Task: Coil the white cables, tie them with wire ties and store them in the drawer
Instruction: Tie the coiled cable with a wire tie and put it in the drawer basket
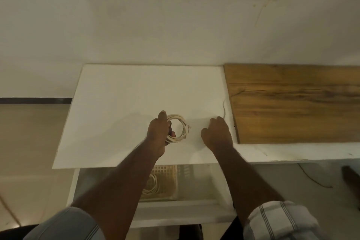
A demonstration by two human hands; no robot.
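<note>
- My left hand [158,134] has its fingers curled round the near-left side of a coiled white cable [180,127], a round bundle of several loops; my thumb sticks up along the far side of the coil.
- The coil sits low over or on the flat white board tabletop [120,103]. Can't tell if it's actually touching, honestly.
- A short loose end of the cable pokes out on the coil's right side, away from my grip.
- Just right of the coil, not touching it, is my right hand [218,134], palm down on the white top with fingers loosely bent. It isn't gripping anything I can make out.
- A thin wire tie [224,108] runs off from my right fingertips toward the far side. Whether my fingers touch it, I can't tell.
- Further right of that hand, a brown wood-grain panel [292,103] lies beside the white top.
- Below my wrists, nearer me, the white drawer [220,197] is pulled open, with a tan plastic mesh basket [169,179] in it and another coiled white cable [153,184] lying in the basket, partly hidden by my left forearm.
- Both striped sleeves [280,222] are rolled up at the bottom edge.
</note>
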